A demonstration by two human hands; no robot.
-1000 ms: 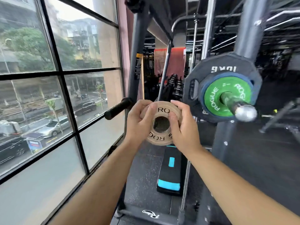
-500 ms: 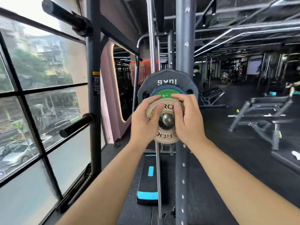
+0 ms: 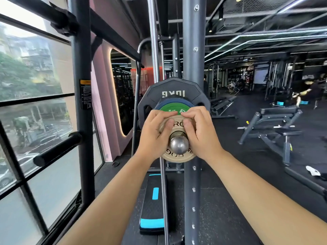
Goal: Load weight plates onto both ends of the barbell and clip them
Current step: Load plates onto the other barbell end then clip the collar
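Note:
A small tan weight plate (image 3: 177, 156) sits on the steel barbell sleeve, whose rounded end (image 3: 179, 145) pokes through its hole toward me. My left hand (image 3: 155, 134) grips the plate's left rim and my right hand (image 3: 200, 133) grips its right rim, thumbs on the plate's face. Behind it on the sleeve are a green plate (image 3: 174, 109), a blue plate (image 3: 165, 104) and a large black 10 kg plate (image 3: 173, 91). The rest of the bar is hidden behind the plates.
A grey rack upright (image 3: 193, 68) rises just behind the plates. A black peg (image 3: 56, 149) juts from a second upright (image 3: 82, 103) by the window at left. A black and blue step platform (image 3: 154, 204) lies on the floor below. Benches (image 3: 272, 124) stand to the right.
The tan plate went from held in front of me to threaded over the sleeve end, and has since slid farther along toward the green plate. Both hands kept their grip.

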